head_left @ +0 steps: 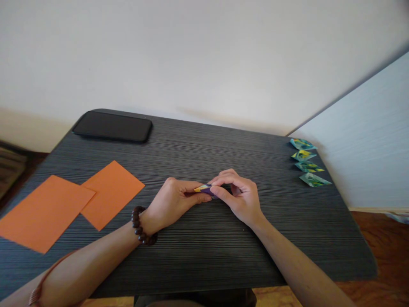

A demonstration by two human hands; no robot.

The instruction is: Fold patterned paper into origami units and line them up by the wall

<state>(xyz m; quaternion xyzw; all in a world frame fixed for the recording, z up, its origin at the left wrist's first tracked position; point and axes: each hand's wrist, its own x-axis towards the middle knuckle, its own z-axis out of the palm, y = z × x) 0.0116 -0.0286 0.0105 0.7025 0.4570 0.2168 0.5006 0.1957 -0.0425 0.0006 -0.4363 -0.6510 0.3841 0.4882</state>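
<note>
A small folded paper piece, yellow and purple, is pinched between both hands above the middle of the dark table. My left hand grips its left end between thumb and forefinger. On the other end, my right hand presses with thumb and fingertips. The fingers cover much of the piece, so its full shape is hidden. At the table's right side, several folded paper pieces in green, blue and yellow lie in a row.
Two orange paper sheets overlap on the left of the table. A black phone lies at the back left. Behind the table rises a white wall, and a pale panel stands along the right.
</note>
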